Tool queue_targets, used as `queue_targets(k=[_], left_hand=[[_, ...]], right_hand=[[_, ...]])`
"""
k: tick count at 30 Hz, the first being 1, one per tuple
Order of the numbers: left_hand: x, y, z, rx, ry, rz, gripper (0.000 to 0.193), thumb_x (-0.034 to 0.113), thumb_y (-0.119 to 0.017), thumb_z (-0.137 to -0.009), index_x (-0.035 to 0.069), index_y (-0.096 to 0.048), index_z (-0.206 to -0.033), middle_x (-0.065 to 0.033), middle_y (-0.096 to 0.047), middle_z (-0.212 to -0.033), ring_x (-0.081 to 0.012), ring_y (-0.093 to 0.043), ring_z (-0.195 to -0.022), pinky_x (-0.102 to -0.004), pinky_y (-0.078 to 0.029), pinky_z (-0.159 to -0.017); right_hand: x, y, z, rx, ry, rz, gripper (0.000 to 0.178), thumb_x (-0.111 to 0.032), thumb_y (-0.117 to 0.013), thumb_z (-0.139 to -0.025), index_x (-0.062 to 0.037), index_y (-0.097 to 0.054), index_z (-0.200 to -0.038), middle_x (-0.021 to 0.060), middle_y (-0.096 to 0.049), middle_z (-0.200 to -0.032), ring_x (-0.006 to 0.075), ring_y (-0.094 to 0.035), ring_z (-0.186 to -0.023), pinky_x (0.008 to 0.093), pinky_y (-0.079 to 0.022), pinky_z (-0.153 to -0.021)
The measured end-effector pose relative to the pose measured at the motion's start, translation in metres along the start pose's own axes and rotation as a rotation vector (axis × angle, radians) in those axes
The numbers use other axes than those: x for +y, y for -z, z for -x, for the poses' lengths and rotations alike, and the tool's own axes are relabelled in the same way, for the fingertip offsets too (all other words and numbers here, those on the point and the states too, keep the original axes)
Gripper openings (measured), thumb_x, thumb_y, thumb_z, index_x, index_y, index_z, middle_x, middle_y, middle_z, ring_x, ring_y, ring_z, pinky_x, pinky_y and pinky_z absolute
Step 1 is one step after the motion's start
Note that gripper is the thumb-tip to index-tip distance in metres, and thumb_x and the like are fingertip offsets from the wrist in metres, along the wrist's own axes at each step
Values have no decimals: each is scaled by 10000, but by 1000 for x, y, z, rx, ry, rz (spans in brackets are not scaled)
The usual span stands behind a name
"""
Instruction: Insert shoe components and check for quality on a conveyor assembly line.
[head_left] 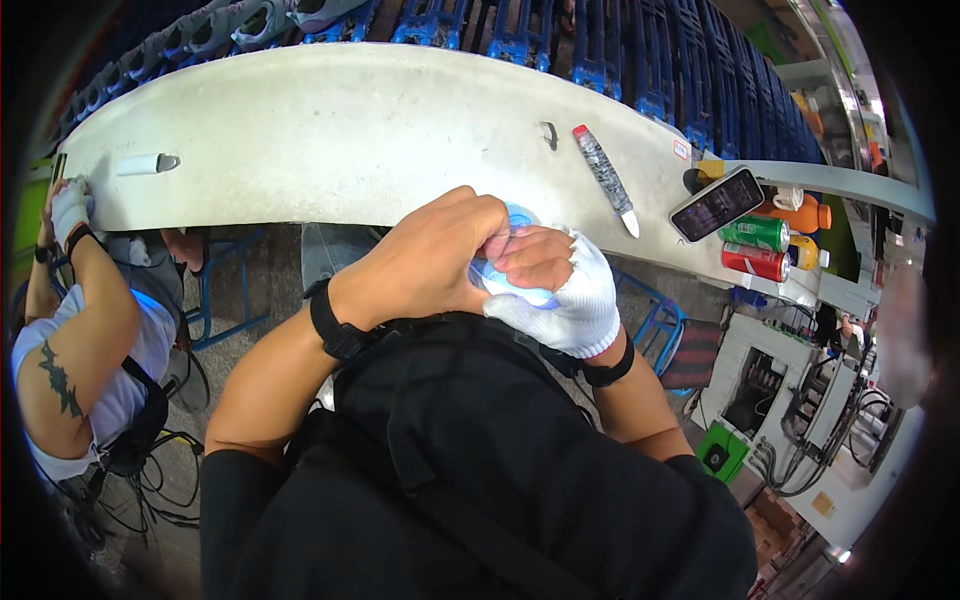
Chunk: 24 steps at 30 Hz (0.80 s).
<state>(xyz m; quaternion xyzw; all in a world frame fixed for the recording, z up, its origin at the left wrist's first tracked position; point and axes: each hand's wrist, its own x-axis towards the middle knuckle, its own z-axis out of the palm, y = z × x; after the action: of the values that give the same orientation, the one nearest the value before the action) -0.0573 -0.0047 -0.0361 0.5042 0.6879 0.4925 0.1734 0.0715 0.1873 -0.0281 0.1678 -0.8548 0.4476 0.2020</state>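
Note:
Between my hands is a pale blue item [518,216], which looks like a shoe, though the hands cover most of it. My bare left hand [435,255] curls around its left side, with fingers and thumb closed on it. On the right, my right hand [565,285] wears a white knit glove that leaves the fingers bare. Those fingers are bent and press onto the item's upper side. Both hands meet just past the near edge of the white table [350,130], close to my body.
A tool with a mottled grey handle [603,172] and a small dark curved piece [549,136] lie on the table. A phone [717,204] leans near drink cans [755,262] at right. Shoes [212,30] stand on the blue conveyor [600,60] beyond. A gloved co-worker [80,350] sits at left.

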Motion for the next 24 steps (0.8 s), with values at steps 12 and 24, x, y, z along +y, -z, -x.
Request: queue_targets(k=[12,24], left_hand=[[6,32,23,254,-229,-498,536,61,-833,-795,59,-711,-1316,-158,-718,-1323,-371,-707,-1190,-460,-594,-951],[11,63,-36,-39,73,-382,582,315,-941,-782,34,-643,-1196,-227,-774,-968,-462,-752,-932,-535,-590,-818]], right_hand=[[23,-26,-2,597,-352,-1078,493,-429,-511,-1192,25,-662,-1075,256,-785,-1053,373,-781,-1059,500,-615,-996],[42,-22,-69,86,-205,-503,810,-211,-937,-823,-2,-544,-1499,254,-567,-1610,342,-570,-1491,472,-426,-1273]])
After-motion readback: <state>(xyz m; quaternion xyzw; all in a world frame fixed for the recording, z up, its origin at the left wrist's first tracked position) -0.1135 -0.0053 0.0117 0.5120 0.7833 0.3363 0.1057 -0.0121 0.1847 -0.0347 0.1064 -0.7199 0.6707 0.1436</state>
